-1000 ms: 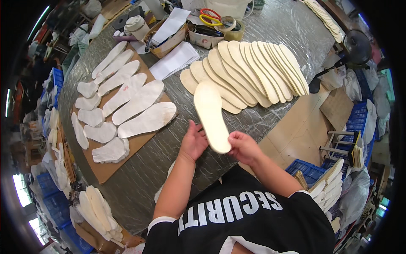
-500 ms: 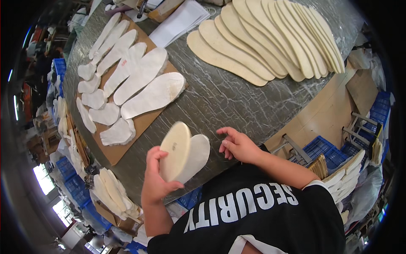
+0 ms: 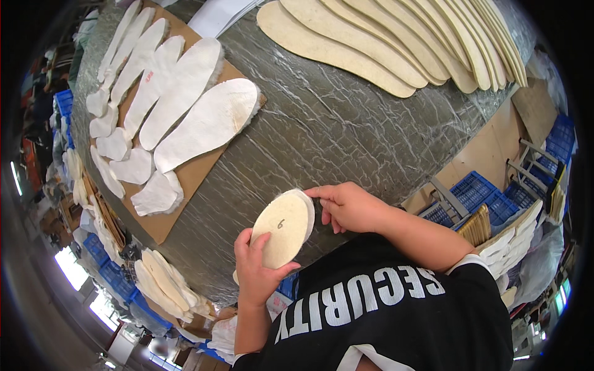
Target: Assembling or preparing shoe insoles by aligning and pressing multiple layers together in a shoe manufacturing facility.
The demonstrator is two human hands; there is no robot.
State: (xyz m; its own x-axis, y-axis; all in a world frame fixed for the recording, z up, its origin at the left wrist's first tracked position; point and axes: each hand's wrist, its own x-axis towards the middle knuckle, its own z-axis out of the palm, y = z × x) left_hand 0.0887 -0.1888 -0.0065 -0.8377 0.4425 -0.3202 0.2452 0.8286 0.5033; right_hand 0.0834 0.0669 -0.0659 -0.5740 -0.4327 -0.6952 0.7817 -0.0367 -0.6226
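Observation:
My left hand grips a cream insole together with a white fleece-like piece behind it, whose edge shows along the right side. The fingers lie behind and over the left edge, with the thumb low on the near side. A handwritten mark is on the cream face. At the upper right edge of the pair, the outstretched index finger of my right hand touches the rim; its other fingers are loosely bent and hold nothing.
White fleece insole pieces lie in rows on brown cardboard at the left. Overlapping cream insoles fan out at the far right of the plastic-covered table. Blue crates and a metal-framed stool stand beyond the right edge.
The insole pair has shifted right and turned more face-on, its two layers now nearly lined up. My right index finger has come to its edge. The table shifts in view as my head moves.

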